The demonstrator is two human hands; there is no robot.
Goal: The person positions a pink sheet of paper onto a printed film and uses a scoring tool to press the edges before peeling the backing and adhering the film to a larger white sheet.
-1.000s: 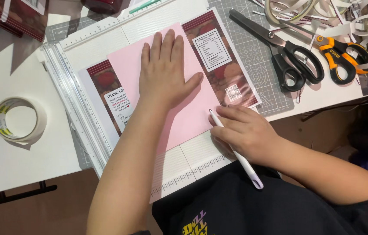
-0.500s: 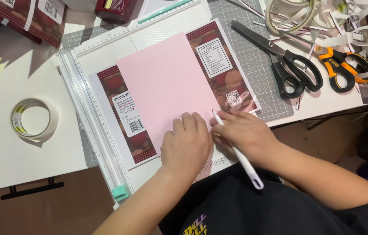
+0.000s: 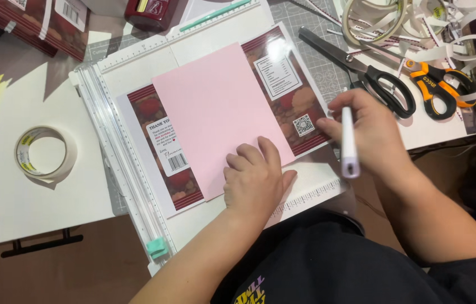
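A pink card lies on a dark red printed sheet on a white paper trimmer board. My left hand presses flat on the near right corner of the pink card, fingers together. My right hand is to the right of the card at the printed sheet's right edge, lifted a little, holding a white pen-shaped tool that points toward me.
A roll of clear tape sits on the white table at left. Black scissors and orange-handled scissors lie at right among white paper strips. Dark red packages are at the top left. The trimmer's teal slider is at the near end of its rail.
My left hand slid from the middle of the pink card down to its near right corner. My right hand lifted with the white tool and moved right, off the card's edge.
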